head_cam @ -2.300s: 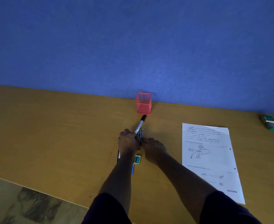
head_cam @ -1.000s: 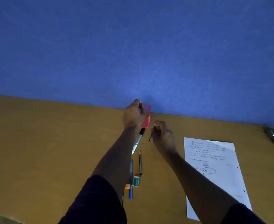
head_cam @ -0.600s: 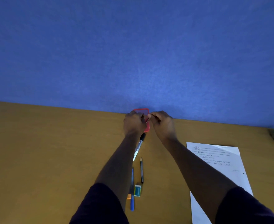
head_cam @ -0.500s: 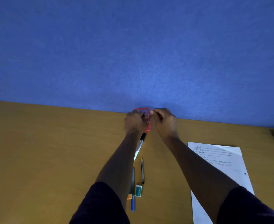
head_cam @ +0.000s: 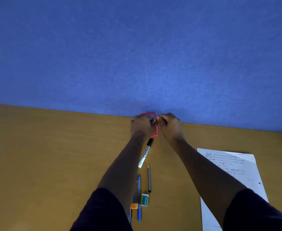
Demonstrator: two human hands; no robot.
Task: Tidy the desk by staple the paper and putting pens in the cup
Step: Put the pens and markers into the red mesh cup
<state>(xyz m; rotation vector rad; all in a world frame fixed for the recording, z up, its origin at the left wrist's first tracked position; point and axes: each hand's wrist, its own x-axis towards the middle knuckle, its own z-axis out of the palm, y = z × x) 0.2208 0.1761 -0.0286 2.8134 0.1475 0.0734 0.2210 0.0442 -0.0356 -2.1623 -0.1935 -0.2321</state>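
Both hands were up at the red cup [head_cam: 148, 114] by the blue wall [head_cam: 137, 50]. The left hand [head_cam: 142, 125] was closed on a thin pen [head_cam: 152, 120] at the cup's rim. The right hand [head_cam: 170, 125] was curled shut just beside it, pinching another thin pen [head_cam: 156, 122] that was hard to see. Below the cup, a marker [head_cam: 145, 153] lay on the bench [head_cam: 45, 155]. Nearer were a pencil [head_cam: 149, 178], a blue pen [head_cam: 139, 197] and a small green box [head_cam: 144, 199]. The paper [head_cam: 236, 167] lay flat to the right, well apart from the cup.
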